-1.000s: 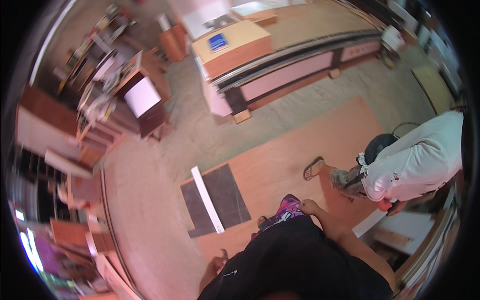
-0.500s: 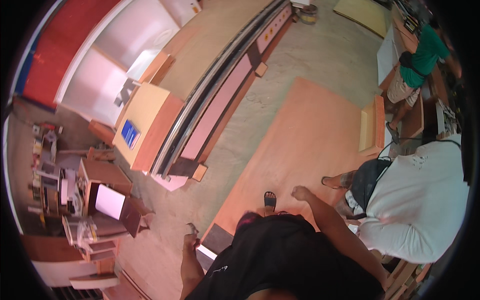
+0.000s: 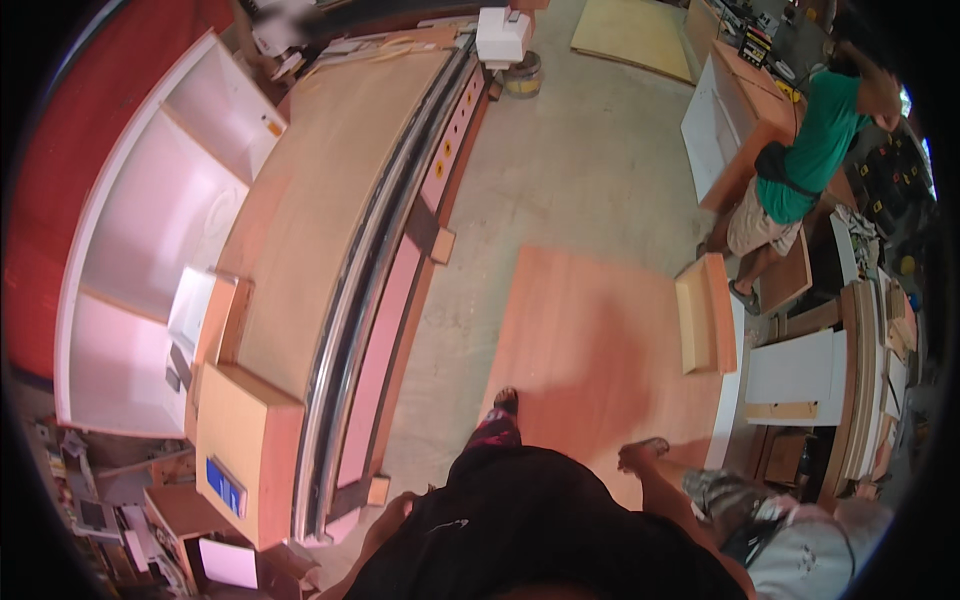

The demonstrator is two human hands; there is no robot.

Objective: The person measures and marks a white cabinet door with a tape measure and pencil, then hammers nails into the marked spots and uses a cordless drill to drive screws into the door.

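Hanging my L hand (image 3: 398,510) & R hand (image 3: 636,460) low, brown sheet (image 3: 560,300) on the floor underfoot.
L one's by my black shirt (image 3: 520,530), partly hidden, can't tell if it's gripping smth; R one's above the sheet, fingers look curled, can't tell if smth's inside. White-shirted co-worker (image 3: 810,560) close on my R. Shallow wooden box (image 3: 722,320) at the sheet's R edge; long bench (image 3: 320,200) up my L, w/ blue book (image 3: 225,487) on the pale box (image 3: 240,420) at its near end. Farther: green-shirted co-worker (image 3: 808,150), then yellowish board (image 3: 635,35).
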